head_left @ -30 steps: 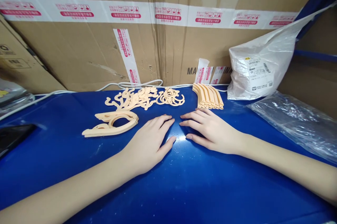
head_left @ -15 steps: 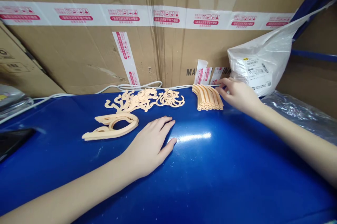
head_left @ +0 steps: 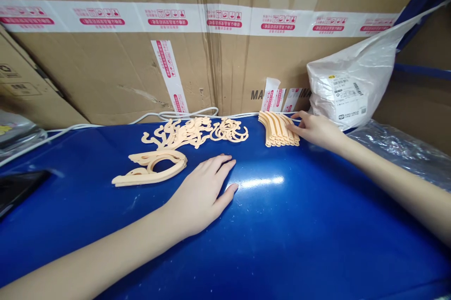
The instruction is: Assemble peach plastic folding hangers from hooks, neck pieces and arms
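My left hand lies flat and open on the blue table, fingers stretched, holding nothing. Just left of it sits a stack of peach-coloured curved plastic pieces. Behind that stack lies a loose pile of peach hook-shaped pieces. My right hand reaches to the back right and its fingertips rest on the right side of a neat row of curved peach strips; the fingers are curled lightly against the strips, and I cannot make out a firm grip.
Large taped cardboard boxes wall off the back. A white cable runs along their foot. A white plastic bag with labels and a clear plastic sheet lie at the right. A dark flat object sits at the left edge.
My right hand left the middle of the table, went to the back right, and now touches the row of strips. My left hand has stayed put.
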Action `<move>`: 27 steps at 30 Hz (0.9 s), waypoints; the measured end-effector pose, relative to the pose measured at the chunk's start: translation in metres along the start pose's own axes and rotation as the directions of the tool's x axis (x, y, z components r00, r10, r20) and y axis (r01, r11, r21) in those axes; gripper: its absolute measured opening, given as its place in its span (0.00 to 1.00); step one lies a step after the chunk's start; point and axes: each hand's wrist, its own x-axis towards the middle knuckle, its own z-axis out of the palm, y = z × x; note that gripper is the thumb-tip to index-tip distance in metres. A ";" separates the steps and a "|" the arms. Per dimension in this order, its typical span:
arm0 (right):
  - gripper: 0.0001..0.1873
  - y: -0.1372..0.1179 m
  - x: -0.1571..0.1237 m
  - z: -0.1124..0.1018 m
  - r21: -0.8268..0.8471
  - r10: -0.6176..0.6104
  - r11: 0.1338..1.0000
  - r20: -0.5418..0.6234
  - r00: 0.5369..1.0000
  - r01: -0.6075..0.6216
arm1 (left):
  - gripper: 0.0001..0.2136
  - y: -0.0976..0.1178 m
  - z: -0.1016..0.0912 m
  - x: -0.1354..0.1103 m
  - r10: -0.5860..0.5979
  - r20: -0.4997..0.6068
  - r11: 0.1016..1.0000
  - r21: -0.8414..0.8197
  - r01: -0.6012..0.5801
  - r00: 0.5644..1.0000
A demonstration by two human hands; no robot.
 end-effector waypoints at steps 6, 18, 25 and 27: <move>0.24 0.000 0.000 -0.002 -0.011 0.024 1.000 0.044 0.999 -0.024 | 0.22 0.000 0.001 -0.001 0.003 -0.017 1.000 0.000 -0.003 1.000; 0.25 -0.011 -0.007 -0.006 -0.208 0.066 0.976 -0.028 0.997 -0.071 | 0.22 0.001 0.000 0.000 -0.005 -0.002 1.000 0.013 0.005 1.000; 0.27 -0.014 -0.010 -0.010 -0.263 0.032 0.963 -0.122 0.992 -0.064 | 0.21 0.002 -0.001 -0.001 0.002 -0.006 1.000 0.006 -0.002 1.000; 0.27 -0.016 -0.012 -0.014 -0.259 -0.001 0.965 -0.183 0.983 -0.047 | 0.21 0.002 -0.001 -0.001 0.005 -0.004 1.000 0.000 -0.005 1.000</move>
